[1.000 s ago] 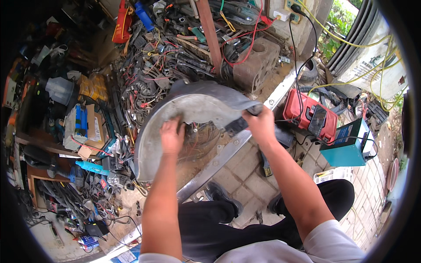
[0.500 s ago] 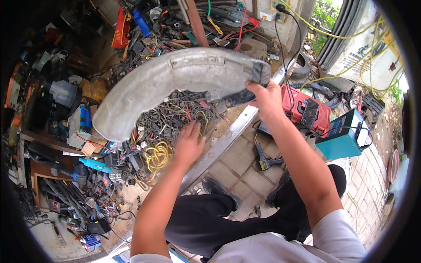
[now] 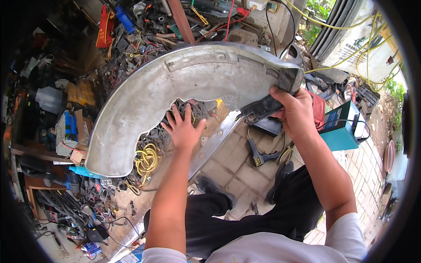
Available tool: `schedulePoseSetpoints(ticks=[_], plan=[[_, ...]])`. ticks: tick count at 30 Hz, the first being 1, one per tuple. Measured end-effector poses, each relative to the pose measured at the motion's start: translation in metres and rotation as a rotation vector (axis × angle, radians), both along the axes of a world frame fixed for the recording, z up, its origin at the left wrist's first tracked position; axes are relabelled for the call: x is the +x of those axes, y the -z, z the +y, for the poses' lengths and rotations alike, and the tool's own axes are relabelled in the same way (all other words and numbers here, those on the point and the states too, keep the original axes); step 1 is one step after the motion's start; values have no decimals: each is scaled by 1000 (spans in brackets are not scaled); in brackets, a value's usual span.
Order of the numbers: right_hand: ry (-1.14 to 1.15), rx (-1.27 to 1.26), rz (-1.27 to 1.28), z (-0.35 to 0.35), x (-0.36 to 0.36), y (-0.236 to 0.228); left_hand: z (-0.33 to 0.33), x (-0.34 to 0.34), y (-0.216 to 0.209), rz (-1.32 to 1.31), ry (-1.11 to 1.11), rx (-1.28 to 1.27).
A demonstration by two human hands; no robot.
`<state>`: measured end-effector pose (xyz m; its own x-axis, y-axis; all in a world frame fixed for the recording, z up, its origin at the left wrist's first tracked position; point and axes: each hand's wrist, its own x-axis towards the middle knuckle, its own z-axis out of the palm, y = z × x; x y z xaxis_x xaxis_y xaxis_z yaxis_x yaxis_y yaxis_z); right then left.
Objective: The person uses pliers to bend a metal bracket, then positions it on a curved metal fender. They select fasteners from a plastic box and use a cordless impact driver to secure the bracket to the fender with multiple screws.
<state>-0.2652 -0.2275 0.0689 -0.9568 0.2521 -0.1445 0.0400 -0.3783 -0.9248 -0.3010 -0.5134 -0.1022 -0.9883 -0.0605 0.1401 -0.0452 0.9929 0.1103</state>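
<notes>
A long curved mudguard (image 3: 127, 105), silver-grey on the side facing me, arches from left to right in front of me. A dark bracket-like piece (image 3: 263, 108) sits at its right end. My right hand (image 3: 298, 109) grips that end, with the thumb on the near face and the other fingers mostly hidden behind. My left hand (image 3: 186, 130) is spread, fingers apart, below the scalloped inner edge. Its fingertips come close to that edge; whether they touch it I cannot tell. Behind the mudguard lies a tangle of dark wires (image 3: 197, 111), partly hidden.
A coil of yellow cable (image 3: 147, 160) rests on the cluttered bench, whose metal edge strip (image 3: 213, 142) runs diagonally. On the paved floor are a dark gun-shaped tool (image 3: 262, 155), a teal box (image 3: 340, 127) and a red case (image 3: 319, 108). A brown post (image 3: 180, 19) stands behind the mudguard.
The mudguard has come nearer and lower, its right end moving right with my right hand. My left hand has risen toward the inner edge, its fingers now spread.
</notes>
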Motion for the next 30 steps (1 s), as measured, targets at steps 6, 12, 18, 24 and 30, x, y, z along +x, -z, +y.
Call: schedulePoseSetpoints(ticks=[6,12,18,24,30], plan=[[4,-6,-28,19,0,12,-27,-28,-1,-46,24,14],[67,39,-39,36,7,15,-80,-71,20,201,183,-27],[111,40,-10,38,17,11,-105,-115,27,-141,63,-138],[127,-81,-2,50,34,-7,-102,-74,-29,-40,278,-26],[116,-120,15,57,45,-8,-74,30,-48,150,387,-61]])
